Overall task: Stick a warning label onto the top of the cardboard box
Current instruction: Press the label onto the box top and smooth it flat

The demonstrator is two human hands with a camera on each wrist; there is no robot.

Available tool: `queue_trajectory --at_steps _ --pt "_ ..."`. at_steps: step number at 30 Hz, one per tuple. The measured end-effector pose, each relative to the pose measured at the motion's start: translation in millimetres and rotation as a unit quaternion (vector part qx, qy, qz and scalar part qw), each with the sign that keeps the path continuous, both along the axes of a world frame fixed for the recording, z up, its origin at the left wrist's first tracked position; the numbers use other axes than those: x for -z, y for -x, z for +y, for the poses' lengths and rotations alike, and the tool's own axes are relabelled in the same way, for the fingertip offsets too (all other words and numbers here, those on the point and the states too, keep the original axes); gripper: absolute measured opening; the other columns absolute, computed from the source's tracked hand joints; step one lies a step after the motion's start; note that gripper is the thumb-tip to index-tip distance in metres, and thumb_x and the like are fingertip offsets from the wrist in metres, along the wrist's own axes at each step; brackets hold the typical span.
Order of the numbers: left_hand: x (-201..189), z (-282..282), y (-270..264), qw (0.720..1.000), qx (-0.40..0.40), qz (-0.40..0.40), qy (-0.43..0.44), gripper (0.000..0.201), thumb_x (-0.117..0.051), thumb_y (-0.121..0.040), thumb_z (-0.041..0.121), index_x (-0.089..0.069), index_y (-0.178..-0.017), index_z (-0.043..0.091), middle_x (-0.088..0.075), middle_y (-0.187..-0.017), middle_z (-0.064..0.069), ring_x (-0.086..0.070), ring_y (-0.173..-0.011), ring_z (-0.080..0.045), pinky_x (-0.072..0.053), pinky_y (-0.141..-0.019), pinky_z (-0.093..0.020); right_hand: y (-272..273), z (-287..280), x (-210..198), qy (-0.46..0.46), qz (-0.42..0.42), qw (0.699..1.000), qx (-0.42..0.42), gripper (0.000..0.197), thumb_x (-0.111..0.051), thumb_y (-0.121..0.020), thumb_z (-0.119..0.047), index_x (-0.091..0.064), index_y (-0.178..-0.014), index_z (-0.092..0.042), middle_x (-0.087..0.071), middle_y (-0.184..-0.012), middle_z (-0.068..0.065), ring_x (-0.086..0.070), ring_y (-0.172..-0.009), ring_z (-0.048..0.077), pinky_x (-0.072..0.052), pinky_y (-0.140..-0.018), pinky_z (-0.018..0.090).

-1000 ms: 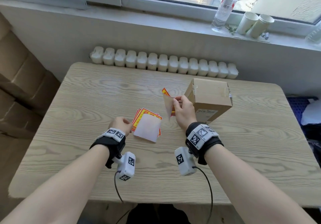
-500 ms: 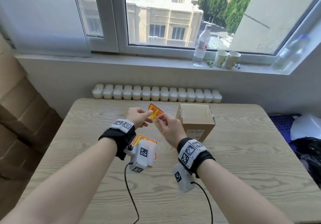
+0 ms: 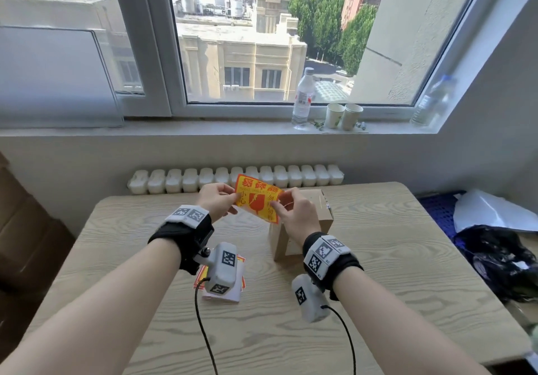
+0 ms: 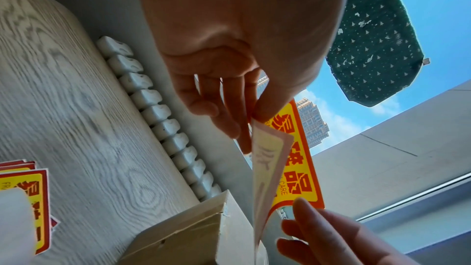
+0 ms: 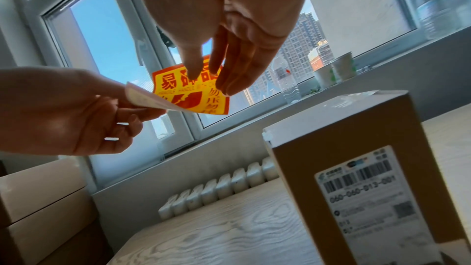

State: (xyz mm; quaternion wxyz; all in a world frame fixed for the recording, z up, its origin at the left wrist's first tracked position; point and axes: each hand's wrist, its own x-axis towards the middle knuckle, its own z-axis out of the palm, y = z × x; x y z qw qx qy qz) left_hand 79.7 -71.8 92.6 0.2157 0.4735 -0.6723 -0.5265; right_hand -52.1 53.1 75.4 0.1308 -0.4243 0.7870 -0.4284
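Yellow warning label (image 3: 257,201) is pinched at opposite edges by both hands, raised above the cardboard box (image 3: 302,229).

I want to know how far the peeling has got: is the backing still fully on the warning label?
Partly peeled. The backing curls away from the warning label, pinched by the left hand; the right hand holds the label.

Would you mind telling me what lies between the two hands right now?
The warning label spans the gap: the left hand pinches its left edge, the right hand its right. The head view shows this best.
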Motion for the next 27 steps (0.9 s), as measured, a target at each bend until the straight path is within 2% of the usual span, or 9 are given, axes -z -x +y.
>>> queue_trajectory --at_steps 3,6,11,14,16,18,21,24,27 --pt "-5 5 12 1.0 0.021 0.012 -0.002 0.018 -0.061 -0.086 0.013 -0.055 -0.069 0.016 -0.06 -0.064 -0.001 -0.055 -0.031 0.003 -0.039 -0.037 -0.011 21 0 -1 0.019 -0.009 0.998 0.056 0.026 -0.065 -0.084 -0.021 -0.052 -0.104 -0.011 -0.061 -0.085 -0.002 -0.062 -0.08 0.017 -0.056 -0.078 0.039" --pt "-7 9 27 0.999 0.038 0.021 -0.017 0.018 -0.062 -0.086 0.014 -0.056 -0.069 0.016 -0.061 -0.065 -0.001 -0.056 -0.033 0.003 -0.038 -0.042 -0.013 41 0 2 0.011 -0.006 0.997 0.07 0.018 -0.061 -0.086 -0.019 -0.054 -0.102 -0.014 -0.066 -0.091 0.002 -0.064 -0.085 0.018 -0.056 -0.079 0.042" --pt "-6 13 54 0.998 0.037 0.023 -0.037 0.011 -0.061 -0.086 0.014 -0.059 -0.075 0.013 -0.063 -0.068 -0.001 -0.058 -0.038 0.0 -0.039 -0.052 -0.021 73 4 4 0.015 -0.057 0.997 0.046 0.016 -0.063 -0.087 -0.025 -0.064 -0.09 -0.009 -0.064 -0.084 0.001 -0.059 -0.08 0.016 -0.049 -0.074 0.03" --pt "-2 18 69 0.998 0.031 0.009 -0.049 0.007 -0.061 -0.086 0.014 -0.059 -0.08 0.012 -0.063 -0.069 -0.002 -0.059 -0.054 -0.012 -0.04 -0.055 -0.024 94 1 11 0.009 -0.11 0.993 0.045 0.014 -0.065 -0.085 -0.03 -0.06 -0.078 -0.018 -0.065 -0.083 0.001 -0.062 -0.08 0.019 -0.054 -0.079 0.037" --pt "3 21 78 0.998 0.032 -0.007 -0.061 0.009 -0.061 -0.086 0.014 -0.057 -0.079 0.014 -0.063 -0.07 -0.002 -0.059 -0.054 -0.012 -0.04 -0.055 -0.024 104 -1 16 -0.01 -0.139 0.989 0.043 0.017 -0.064 -0.085 -0.032 -0.057 -0.073 -0.023 -0.068 -0.087 0.005 -0.065 -0.086 0.023 -0.056 -0.081 0.042" --pt "8 23 86 0.997 0.031 -0.024 -0.07 0.01 -0.06 -0.087 0.015 -0.056 -0.078 0.015 -0.063 -0.071 -0.001 -0.058 -0.05 -0.009 -0.04 -0.053 -0.023 114 -3 20 -0.021 -0.161 0.986 0.041 0.017 -0.061 -0.088 -0.029 -0.056 -0.074 -0.02 -0.069 -0.092 0.01 -0.066 -0.089 0.026 -0.056 -0.082 0.044" --pt "17 25 97 0.996 0.021 -0.051 -0.067 0.007 -0.06 -0.087 0.015 -0.059 -0.081 0.013 -0.06 -0.071 0.0 -0.054 -0.054 -0.01 -0.041 -0.053 -0.022 126 -5 28 -0.031 -0.189 0.981 0.034 0.016 -0.056 -0.091 -0.025 -0.057 -0.08 -0.014 -0.067 -0.091 0.01 -0.064 -0.086 0.024 -0.055 -0.071 0.034" --pt "26 26 105 0.996 0.0 -0.07 -0.055 0.006 -0.063 -0.084 0.011 -0.067 -0.086 0.006 -0.059 -0.069 -0.006 -0.051 -0.048 -0.006 -0.04 -0.048 -0.018 136 -7 34 -0.051 -0.209 0.976 0.031 0.021 -0.055 -0.092 -0.026 -0.055 -0.073 -0.018 -0.063 -0.084 0.004 -0.06 -0.074 0.016 -0.044 -0.058 0.022" --pt "34 25 113 0.995 -0.021 -0.077 -0.057 0.021 -0.068 -0.081 0.008 -0.07 -0.097 -0.004 -0.057 -0.062 -0.004 -0.046 -0.051 -0.011 -0.04 -0.052 -0.022 144 -11 41 -0.078 -0.208 0.974 0.039 0.026 -0.057 -0.091 -0.027 -0.055 -0.066 -0.019 -0.064 -0.083 0.004 -0.059 -0.077 0.018 -0.046 -0.061 0.026"
